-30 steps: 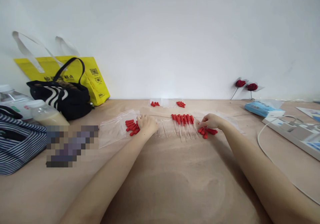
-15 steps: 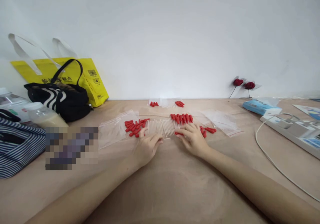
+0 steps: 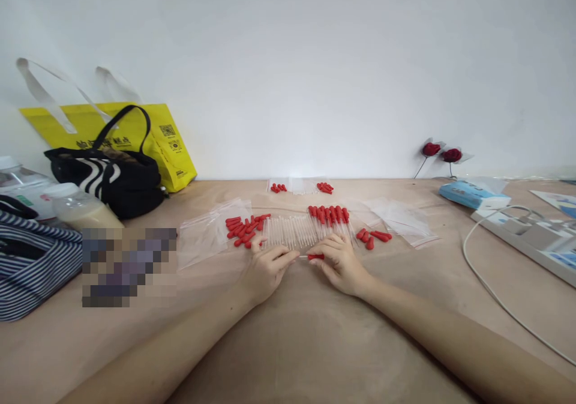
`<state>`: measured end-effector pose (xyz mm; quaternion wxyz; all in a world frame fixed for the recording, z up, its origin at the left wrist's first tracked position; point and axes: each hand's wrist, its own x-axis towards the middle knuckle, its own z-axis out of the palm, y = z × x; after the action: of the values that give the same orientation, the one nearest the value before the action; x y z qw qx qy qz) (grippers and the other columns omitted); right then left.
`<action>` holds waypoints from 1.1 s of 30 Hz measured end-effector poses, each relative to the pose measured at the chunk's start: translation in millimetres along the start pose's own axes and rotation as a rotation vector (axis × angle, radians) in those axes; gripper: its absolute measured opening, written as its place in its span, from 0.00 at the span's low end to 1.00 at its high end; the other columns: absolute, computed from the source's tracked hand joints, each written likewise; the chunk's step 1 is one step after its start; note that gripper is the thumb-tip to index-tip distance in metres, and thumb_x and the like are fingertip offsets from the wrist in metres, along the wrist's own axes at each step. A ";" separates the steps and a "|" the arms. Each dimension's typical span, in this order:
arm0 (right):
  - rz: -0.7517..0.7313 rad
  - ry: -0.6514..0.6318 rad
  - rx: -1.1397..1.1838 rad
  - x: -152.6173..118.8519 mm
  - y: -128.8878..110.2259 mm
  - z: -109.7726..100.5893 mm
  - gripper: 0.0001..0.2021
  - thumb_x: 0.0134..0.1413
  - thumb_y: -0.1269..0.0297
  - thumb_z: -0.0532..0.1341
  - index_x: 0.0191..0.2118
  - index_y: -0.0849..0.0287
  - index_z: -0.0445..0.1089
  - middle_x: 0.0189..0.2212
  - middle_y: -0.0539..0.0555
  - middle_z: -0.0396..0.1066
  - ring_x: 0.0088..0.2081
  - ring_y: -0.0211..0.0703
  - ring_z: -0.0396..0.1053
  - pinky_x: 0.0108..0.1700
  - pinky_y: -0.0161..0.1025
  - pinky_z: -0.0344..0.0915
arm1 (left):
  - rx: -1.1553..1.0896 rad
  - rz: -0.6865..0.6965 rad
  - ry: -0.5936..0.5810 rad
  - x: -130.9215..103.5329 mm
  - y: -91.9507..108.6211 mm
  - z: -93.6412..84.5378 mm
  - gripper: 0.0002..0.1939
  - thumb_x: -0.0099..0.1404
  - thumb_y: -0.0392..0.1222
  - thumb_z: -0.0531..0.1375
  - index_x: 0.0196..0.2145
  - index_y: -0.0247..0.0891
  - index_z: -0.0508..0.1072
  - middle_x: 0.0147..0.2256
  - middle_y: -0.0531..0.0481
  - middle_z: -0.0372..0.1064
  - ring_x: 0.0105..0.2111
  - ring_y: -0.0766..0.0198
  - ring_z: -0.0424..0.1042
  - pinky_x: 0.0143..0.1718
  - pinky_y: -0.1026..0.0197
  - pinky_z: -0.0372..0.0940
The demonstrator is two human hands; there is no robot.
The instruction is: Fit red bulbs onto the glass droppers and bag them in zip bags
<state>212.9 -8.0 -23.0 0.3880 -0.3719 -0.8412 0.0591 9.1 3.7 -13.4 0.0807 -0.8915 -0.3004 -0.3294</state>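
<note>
My left hand (image 3: 266, 273) pinches a thin clear dropper tube (image 3: 303, 256) between thumb and finger near the table. In my right hand (image 3: 344, 267) is a red rubber dropper bulb (image 3: 315, 257), whose open end meets or nearly meets the tube; I cannot tell how far the tube goes in. Just beyond my hands lies a row of clear tubes (image 3: 290, 230). To its right, several tubes with red bulbs on their ends (image 3: 328, 214) lie side by side. Loose red bulbs (image 3: 243, 230) are heaped left of the row, and several more bulbs (image 3: 371, 239) lie right of my right hand.
Clear zip bags lie left (image 3: 209, 236) and right (image 3: 402, 221); another bag (image 3: 299, 185) with bulbs and tubes rests by the wall. Bags and bottles (image 3: 90, 212) crowd the left. A tissue pack (image 3: 472, 194), power strip (image 3: 540, 242) and cable (image 3: 483, 296) occupy the right.
My right hand has brought the red bulb left and nearer to me, up to the tube in my left hand. The left hand has shifted slightly right.
</note>
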 end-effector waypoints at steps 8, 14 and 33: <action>-0.085 0.045 0.050 -1.6 4.8 5.6 0.03 0.52 0.65 0.57 0.32 0.58 0.67 0.26 0.51 0.70 0.31 0.40 0.62 0.37 0.41 0.54 | 0.015 0.064 0.033 -1.3 1.7 2.0 0.11 0.65 0.36 0.49 0.35 0.40 0.70 0.26 0.54 0.70 0.25 0.69 0.66 0.40 0.55 0.46; -0.108 0.056 0.039 -1.2 4.9 8.3 0.04 0.52 0.65 0.58 0.32 0.58 0.67 0.26 0.51 0.70 0.30 0.39 0.62 0.36 0.40 0.55 | 0.052 0.072 0.042 -0.8 4.7 3.5 0.11 0.64 0.34 0.48 0.34 0.39 0.70 0.25 0.54 0.69 0.24 0.69 0.66 0.39 0.56 0.47; -0.050 -0.063 -0.118 -1.1 5.5 -2.5 0.08 0.53 0.60 0.57 0.36 0.56 0.69 0.29 0.52 0.72 0.34 0.41 0.64 0.39 0.42 0.52 | 0.049 -0.020 0.027 -0.2 3.7 1.3 0.10 0.65 0.40 0.51 0.30 0.39 0.70 0.26 0.55 0.71 0.26 0.68 0.67 0.48 0.53 0.45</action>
<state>218.2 -5.3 -24.1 0.3400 -0.3712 -0.8640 0.0115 11.8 1.1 -14.4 0.1031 -0.8816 -0.3164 -0.3347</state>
